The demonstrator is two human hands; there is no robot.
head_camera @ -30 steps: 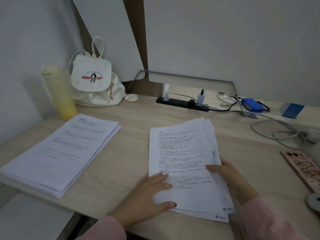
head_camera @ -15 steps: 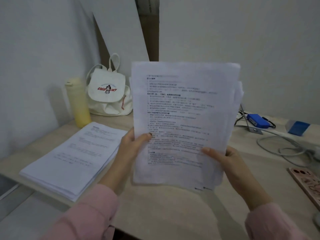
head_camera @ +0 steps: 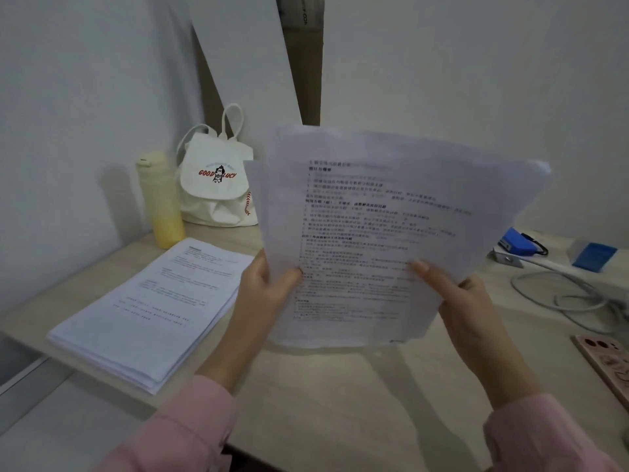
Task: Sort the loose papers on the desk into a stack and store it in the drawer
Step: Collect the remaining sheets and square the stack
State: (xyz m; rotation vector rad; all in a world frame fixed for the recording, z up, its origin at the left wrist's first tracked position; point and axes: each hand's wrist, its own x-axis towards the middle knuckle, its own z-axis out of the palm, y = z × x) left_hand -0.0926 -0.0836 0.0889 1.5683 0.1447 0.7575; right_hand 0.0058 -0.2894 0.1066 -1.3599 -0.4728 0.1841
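I hold a bundle of printed sheets (head_camera: pixel 374 226) up in front of me, above the wooden desk (head_camera: pixel 340 396), tilted a little clockwise with uneven edges. My left hand (head_camera: pixel 269 287) grips its lower left edge, thumb on the front. My right hand (head_camera: pixel 459 298) grips its lower right part, thumb on the printed face. A second, thicker stack of papers (head_camera: pixel 146 308) lies flat on the desk at the left, near the front edge. No drawer is visible.
A yellow bottle (head_camera: pixel 161 199) and a white canvas bag (head_camera: pixel 214 178) stand at the back left against the wall. Blue devices (head_camera: pixel 517 241) and grey cables (head_camera: pixel 561 294) lie at the right. A pink phone (head_camera: pixel 609 362) rests at the right edge.
The bundle went from lying on the desk under both hands to being lifted upright; since half a second ago it has tilted clockwise and shifted slightly right.
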